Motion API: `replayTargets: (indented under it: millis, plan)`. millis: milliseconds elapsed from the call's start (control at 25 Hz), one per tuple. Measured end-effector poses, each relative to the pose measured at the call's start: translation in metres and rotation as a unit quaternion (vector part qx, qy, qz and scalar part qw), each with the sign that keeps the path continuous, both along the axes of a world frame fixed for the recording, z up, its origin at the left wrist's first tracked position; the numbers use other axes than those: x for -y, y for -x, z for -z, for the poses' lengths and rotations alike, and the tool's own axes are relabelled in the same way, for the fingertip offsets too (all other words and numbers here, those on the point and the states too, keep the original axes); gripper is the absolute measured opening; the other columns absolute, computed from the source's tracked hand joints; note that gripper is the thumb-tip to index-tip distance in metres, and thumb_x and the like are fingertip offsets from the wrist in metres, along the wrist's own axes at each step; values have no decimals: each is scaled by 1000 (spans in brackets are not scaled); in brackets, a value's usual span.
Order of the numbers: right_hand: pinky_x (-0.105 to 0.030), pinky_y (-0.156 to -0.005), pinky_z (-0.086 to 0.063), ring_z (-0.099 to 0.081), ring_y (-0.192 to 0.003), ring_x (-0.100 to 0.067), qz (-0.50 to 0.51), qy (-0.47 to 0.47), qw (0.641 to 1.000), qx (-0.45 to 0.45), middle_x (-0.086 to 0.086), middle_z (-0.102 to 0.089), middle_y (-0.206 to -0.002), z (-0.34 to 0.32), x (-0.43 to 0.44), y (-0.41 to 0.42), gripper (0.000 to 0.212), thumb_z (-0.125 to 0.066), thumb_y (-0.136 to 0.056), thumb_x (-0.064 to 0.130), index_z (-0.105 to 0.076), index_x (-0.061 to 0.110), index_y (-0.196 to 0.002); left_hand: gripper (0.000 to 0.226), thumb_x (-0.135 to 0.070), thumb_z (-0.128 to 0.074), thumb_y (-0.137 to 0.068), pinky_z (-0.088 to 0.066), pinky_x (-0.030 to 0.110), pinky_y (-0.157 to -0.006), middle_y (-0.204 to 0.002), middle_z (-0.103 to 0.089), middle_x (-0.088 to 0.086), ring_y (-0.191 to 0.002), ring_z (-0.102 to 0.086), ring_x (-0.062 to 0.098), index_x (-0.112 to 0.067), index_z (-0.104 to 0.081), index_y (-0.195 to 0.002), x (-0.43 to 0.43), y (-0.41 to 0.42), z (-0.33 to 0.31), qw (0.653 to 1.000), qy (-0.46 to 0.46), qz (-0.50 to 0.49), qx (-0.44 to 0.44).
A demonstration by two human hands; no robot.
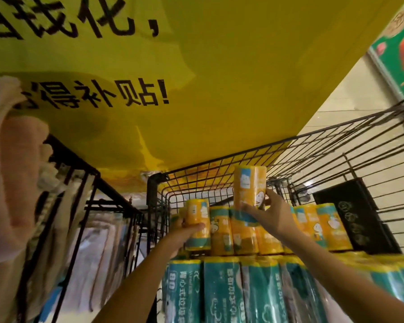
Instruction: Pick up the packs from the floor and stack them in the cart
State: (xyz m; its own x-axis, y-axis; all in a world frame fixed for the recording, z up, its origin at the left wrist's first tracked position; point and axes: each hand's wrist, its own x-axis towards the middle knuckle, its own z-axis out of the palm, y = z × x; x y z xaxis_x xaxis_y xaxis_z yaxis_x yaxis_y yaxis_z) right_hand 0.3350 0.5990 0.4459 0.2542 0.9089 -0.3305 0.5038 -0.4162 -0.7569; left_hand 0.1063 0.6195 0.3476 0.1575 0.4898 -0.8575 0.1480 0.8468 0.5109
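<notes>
Though wrapped in glossy film and so probably slick, seem light and somewhat soft, judging by the one-handed holds. On the left, clasped round its middle by the left grip (pixel 180 234): one orange pack (pixel 196 220), upright at the left end of the row (pixel 308 227) inside the cart (pixel 219 169). Further right, grasped at its lower half by the right grip (pixel 274 212): a second orange pack (pixel 248 185), raised above the row. Best taken round the middle with a full wrap, without hard squeezing.

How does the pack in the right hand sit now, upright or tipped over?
Upright: the right hand holds the orange pack on end, higher than the row of packs in the cart.
</notes>
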Motion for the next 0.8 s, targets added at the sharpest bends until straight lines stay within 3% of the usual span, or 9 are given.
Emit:
replayTargets:
  millis: [120, 200, 320, 520, 680, 800]
  plan:
    - [-30, -62, -51, -57, -68, -5, -11, -8, 1000, 9, 5, -63, -80, -2, 1, -2, 28, -74, -80, 30, -60, 16, -100, 58, -24, -70, -81, -51, 37, -81, -124, -62, 10, -109, -60, 28, -13, -47, -133, 2, 4, 4, 1000, -3, 11, -16]
    - [-26, -60, -50, -56, -67, -3, -13, -14, 1000, 5, 10, -61, -77, -4, 3, -1, 25, -73, -81, 30, -59, 19, -98, 50, -23, -66, -86, -51, 33, -77, -124, -62, 11, -110, -60, 28, -12, -49, -132, 4, 6, 3, 1000, -10, 8, -26]
    - [-32, -63, -52, -59, -70, -8, -8, -9, 1000, -28, 8, -64, -79, 1, 8, 1, 24, -74, -80, 29, -59, 20, -96, 45, -22, -64, -88, -50, 30, -73, -126, -60, 13, -111, -59, 29, -11, -50, -130, 4, 5, -1, 999, -15, 6, -41]
    - [-21, -60, -51, -60, -73, -3, -23, 12, 999, -33, 10, -64, -83, 9, 12, 7, 34, -76, -77, 36, -59, 18, -100, 43, -29, -63, -88, -49, 30, -71, -124, -61, 13, -107, -60, 28, -11, -54, -126, 3, 5, 2, 995, -35, 37, -82]
    - [-34, -69, -57, -64, -79, -12, -29, 43, 998, -24, 3, -67, -88, 16, 9, 18, 39, -76, -74, 41, -58, 19, -100, 36, -30, -65, -88, -51, 27, -70, -114, -65, 9, -100, -63, 23, -12, -60, -118, 1, 6, 5, 985, -88, 75, -125]
    - [-18, -58, -52, -61, -75, -4, -27, 75, 994, -74, 5, -65, -89, 16, 4, 31, 32, -76, -77, 35, -58, 20, -100, 28, -29, -65, -88, -45, 20, -66, -103, -64, 3, -93, -59, 17, -12, -63, -111, 3, 4, 0, 970, -140, 121, -159]
